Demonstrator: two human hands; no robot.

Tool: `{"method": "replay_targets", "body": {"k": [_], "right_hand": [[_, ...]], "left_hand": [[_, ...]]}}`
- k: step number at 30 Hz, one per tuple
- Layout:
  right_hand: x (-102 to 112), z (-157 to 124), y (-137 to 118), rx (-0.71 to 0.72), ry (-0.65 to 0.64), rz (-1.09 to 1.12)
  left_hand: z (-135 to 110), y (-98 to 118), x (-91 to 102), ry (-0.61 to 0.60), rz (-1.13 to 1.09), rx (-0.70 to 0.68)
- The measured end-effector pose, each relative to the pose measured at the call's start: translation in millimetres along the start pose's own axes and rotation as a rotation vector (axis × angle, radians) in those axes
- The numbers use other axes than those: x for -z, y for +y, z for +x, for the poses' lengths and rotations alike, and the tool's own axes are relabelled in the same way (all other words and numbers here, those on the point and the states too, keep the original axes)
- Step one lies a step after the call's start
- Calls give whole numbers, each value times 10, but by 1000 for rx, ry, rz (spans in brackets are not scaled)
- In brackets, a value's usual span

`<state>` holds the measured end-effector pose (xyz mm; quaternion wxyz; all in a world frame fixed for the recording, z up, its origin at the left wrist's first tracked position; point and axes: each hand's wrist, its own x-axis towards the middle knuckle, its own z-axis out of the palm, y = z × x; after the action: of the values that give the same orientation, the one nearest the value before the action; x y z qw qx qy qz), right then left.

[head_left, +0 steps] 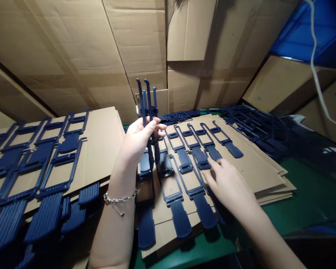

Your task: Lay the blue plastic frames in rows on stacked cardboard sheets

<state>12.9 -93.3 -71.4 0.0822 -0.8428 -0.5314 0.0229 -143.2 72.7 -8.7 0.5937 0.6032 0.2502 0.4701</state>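
My left hand (144, 136) is closed around a couple of dark blue plastic frames (148, 101). They stand upright in it, with their hooked ends pointing up. Lower down at the right, my right hand (224, 179) has its thumb and fingers at the side of a similar frame (220, 213) on the cardboard, seemingly pinching it; the hand covers much of that frame. Beside it are more flat frames with ribbed paddle ends, such as one frame (204, 213) at the front edge and another frame (235, 149) at the right.
The frames lie in rows on stacked cardboard sheets (257, 172). At the left, another cardboard stack (103, 130) bears more blue frames (58, 168). A tangled pile of blue parts (254, 127) sits at the back right on a green table (305, 186). Cardboard boxes (72, 48) wall the back.
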Motion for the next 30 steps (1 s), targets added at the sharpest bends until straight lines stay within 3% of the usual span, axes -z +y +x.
{"method": "replay_targets", "body": {"k": [2, 4, 9, 15, 20, 23, 25, 27, 30], "right_hand": [[-48, 244, -64, 176, 64, 32], [-132, 491, -141, 331, 7, 73], [-377, 820, -254, 403, -251, 150], [-521, 834, -238, 416, -196, 140], [-465, 945, -275, 366, -182, 244], [-284, 866, -319, 230, 106, 578], [-134, 696, -366, 281, 208, 881], [-20, 478, -427, 381, 132, 1106], [24, 208, -521, 335, 59, 1263]], "left_hand": [[6, 26, 45, 42, -10, -23], [15, 50, 104, 91, 8, -50], [26, 88, 230, 172, 58, -74], [-32, 121, 180, -40, -178, 106], [-77, 131, 52, -212, -285, 219], [-116, 134, -25, -251, -285, 241], [-148, 139, -70, -245, -242, 239], [-183, 144, -110, -247, -187, 224], [-239, 153, -170, -315, -169, 212]]}}
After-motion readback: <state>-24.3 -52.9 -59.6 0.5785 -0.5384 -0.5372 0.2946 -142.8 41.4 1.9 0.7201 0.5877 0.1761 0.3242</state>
